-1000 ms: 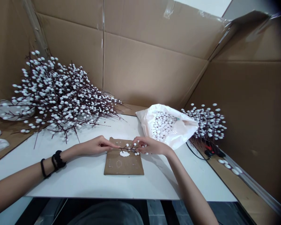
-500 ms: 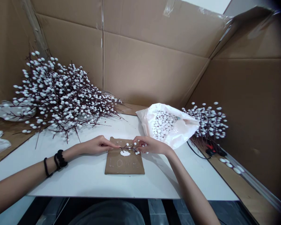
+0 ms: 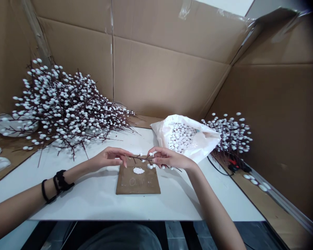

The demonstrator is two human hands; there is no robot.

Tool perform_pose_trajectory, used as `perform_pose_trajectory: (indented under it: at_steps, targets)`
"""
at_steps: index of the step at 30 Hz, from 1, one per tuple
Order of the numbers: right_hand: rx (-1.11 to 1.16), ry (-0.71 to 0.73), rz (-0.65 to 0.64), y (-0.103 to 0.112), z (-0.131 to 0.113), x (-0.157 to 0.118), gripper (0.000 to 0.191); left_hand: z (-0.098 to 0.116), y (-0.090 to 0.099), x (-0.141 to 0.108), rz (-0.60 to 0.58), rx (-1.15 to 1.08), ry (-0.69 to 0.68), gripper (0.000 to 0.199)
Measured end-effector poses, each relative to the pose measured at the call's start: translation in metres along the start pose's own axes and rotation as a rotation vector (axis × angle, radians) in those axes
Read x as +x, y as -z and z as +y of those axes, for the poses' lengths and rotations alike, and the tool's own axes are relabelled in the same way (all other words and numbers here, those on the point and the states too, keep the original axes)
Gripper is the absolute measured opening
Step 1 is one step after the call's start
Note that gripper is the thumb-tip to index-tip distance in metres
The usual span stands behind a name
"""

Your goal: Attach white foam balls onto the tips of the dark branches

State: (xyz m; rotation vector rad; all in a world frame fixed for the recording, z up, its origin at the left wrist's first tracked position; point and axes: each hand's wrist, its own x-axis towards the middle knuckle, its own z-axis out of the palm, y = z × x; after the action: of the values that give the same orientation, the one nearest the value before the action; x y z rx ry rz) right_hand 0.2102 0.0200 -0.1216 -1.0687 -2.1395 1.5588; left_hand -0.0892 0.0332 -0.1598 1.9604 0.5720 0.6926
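Observation:
Above a brown cardboard square [image 3: 138, 184] on the white table, my right hand [image 3: 170, 158] pinches a dark twig [image 3: 139, 158] with several white berries. The twig lies nearly level, its left end reaching my left hand [image 3: 114, 157]. The fingers of my left hand are apart, near the twig's stem; whether they touch it is unclear. A white blob [image 3: 138, 170] sits on the cardboard square, with faint letters below it. Right behind my right hand stands an open white bag [image 3: 198, 149] full of white berries.
A large heap of white-berried twigs [image 3: 67, 104] covers the table's back left. A smaller bunch [image 3: 231, 135] stands at the right, near a black cable and a red and black object [image 3: 233, 165]. White ovals [image 3: 254, 181] lie on the right ledge. Cardboard walls [image 3: 172, 76] surround the table.
The twig has moved slightly up and away from the white blob. My left hand's fingers have opened from their pinch on the stem. My right hand still holds the twig.

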Motion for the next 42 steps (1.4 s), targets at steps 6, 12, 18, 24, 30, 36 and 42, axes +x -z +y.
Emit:
perform_pose_trajectory:
  at_steps: [6,12,18,24,30,36,42]
  targets:
    - [0.076,0.012,-0.081,-0.009,0.001,0.008,0.034,0.006,-0.015,0.001,0.105,0.104,-0.109,0.033]
    - [0.077,-0.015,0.010,-0.003,-0.002,0.000,0.042,0.005,-0.013,0.000,0.303,0.209,-0.220,0.034]
    - [-0.030,0.011,-0.007,0.002,-0.002,-0.003,0.036,0.003,-0.013,0.001,0.425,0.271,-0.219,0.038]
    - [-0.009,-0.035,-0.098,-0.005,-0.004,0.001,0.038,0.006,-0.019,0.001,0.468,0.296,-0.054,0.039]
    - [-0.084,-0.112,-0.081,-0.016,-0.007,0.005,0.031,0.007,-0.019,0.004,0.464,0.310,0.108,0.042]
    - [-0.096,-0.108,-0.116,-0.019,0.000,0.010,0.019,0.003,-0.021,0.006,0.421,0.308,0.199,0.044]
    - [-0.052,-0.188,-0.071,-0.022,-0.002,0.010,0.016,-0.002,-0.022,0.007,0.395,0.299,0.259,0.044]
